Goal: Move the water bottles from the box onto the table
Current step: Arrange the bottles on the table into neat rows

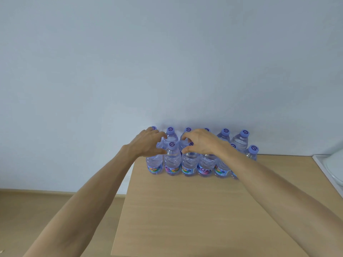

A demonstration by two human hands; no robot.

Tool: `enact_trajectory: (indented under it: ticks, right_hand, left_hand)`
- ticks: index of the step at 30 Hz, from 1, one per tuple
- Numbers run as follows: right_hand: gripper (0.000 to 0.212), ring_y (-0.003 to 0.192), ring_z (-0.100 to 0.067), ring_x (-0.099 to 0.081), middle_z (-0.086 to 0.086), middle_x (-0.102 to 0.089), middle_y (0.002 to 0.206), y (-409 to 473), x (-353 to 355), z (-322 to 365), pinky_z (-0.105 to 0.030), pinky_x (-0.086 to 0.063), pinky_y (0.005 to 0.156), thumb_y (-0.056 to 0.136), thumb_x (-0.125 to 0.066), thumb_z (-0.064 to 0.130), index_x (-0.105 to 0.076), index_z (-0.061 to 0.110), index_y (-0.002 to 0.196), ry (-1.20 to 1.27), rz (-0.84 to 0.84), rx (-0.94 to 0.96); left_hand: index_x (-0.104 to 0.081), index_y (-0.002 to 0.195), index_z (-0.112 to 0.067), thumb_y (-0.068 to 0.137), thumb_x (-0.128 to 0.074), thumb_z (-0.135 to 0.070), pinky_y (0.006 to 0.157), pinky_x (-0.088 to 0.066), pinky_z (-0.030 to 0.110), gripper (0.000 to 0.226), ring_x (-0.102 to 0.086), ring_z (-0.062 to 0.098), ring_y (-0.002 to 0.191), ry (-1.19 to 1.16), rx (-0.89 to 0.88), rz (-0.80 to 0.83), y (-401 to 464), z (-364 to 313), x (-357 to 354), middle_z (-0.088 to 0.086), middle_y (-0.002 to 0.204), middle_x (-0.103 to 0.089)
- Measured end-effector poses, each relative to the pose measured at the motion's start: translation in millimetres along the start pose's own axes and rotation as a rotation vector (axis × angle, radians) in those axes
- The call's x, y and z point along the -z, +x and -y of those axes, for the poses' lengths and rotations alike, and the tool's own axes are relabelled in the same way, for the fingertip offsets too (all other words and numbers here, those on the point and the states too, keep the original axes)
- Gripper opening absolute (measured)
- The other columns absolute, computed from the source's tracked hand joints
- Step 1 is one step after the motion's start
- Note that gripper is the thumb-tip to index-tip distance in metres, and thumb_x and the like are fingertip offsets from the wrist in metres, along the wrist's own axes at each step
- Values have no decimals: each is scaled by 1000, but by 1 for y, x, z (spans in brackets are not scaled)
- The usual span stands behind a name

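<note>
Both hands — left hand [148, 143], right hand [199, 140] — curl loosely over upright bottles [172, 160] crowding the table [185, 210], grasp unclear

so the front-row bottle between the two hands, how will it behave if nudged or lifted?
The bottle looks full, so probably heavy for its size. Tall and narrow, it may tip if pushed near the cap. Neighbours stand close by, so it would likely knock them.

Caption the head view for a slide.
Both hands, left hand and right hand, reach over two rows of water bottles standing on the table against the wall.
</note>
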State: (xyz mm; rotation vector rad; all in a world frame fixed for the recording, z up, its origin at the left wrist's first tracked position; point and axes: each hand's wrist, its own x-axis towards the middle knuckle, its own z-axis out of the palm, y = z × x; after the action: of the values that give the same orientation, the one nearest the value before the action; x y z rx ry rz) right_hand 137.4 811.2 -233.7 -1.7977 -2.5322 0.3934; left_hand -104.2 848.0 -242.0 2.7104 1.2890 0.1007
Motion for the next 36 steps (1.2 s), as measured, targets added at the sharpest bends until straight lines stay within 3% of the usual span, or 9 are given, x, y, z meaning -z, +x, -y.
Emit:
enact_trajectory:
  ticks: [4,7,10,14,20,25,29,32,36]
  right_hand:
    - [60,111,-26,-57,-6,-63,122,-7,1,-8,-35,-44,88,83,-65,54,-53,22,132,-61,18,-32]
    - [56,105,-25,-60,-4,-65,114,-9,-2,-5,-31,-40,75,82,-66,53,-56,25,129,-58,-4,-23]
    - [54,100,-25,-59,-3,-65,102,-8,-5,4,-32,-38,73,79,-68,51,-59,24,125,-101,-33,-2]
    - [48,105,-26,-55,-2,-66,102,-2,-18,15,-38,-33,84,79,-67,52,-63,24,118,-173,-26,15]
    - [37,103,-24,-53,1,-67,96,8,-33,23,-41,-32,90,83,-63,53,-64,24,106,-235,22,3]
    - [53,112,-23,-52,4,-66,111,9,-26,16,-41,-32,94,81,-65,55,-59,27,125,-180,35,0]
    - [61,109,-22,-52,4,-65,108,-1,-11,0,-40,-34,94,74,-65,64,-59,28,124,-152,34,4]
    - [62,108,-20,-49,5,-64,105,-13,3,-18,-39,-35,94,70,-67,67,-61,29,119,-147,30,-19]
    - [63,108,-21,-53,6,-64,110,-29,14,-43,-39,-38,91,73,-70,61,-58,27,124,-89,40,-70]
  left_hand:
    - [-56,117,-28,81,-61,-60,82,-33,32,49,-49,22,97,136,-57,-39,11,-25,-8,-6,99,-64]
    - [-54,93,-21,85,-60,-47,65,-29,32,27,-55,26,87,79,-34,6,16,-35,-10,-2,81,-53]
    - [-43,78,-17,89,-59,-37,61,-32,33,28,-53,27,78,-21,40,79,17,-37,-9,-2,74,-44]
    - [-52,88,-5,92,-59,-34,54,-28,28,30,-44,22,69,-57,75,119,15,-34,-6,3,78,-47]
    - [-56,97,-4,92,-58,-31,63,-37,32,27,-51,25,75,-67,75,134,13,-32,-4,10,86,-54]
    - [-57,95,-4,91,-58,-28,63,-36,33,25,-53,27,80,-66,60,117,16,-32,-9,9,83,-53]
    - [-55,90,-12,85,-62,-39,66,-33,31,28,-54,27,88,55,11,121,24,-32,-4,4,86,-51]
    - [-57,113,-20,81,-65,-55,78,-35,31,48,-49,24,99,141,-92,58,31,-39,-2,2,103,-54]
    - [-52,125,-23,86,-63,-48,82,-39,34,48,-50,24,101,20,-208,56,41,-63,-9,0,112,-59]
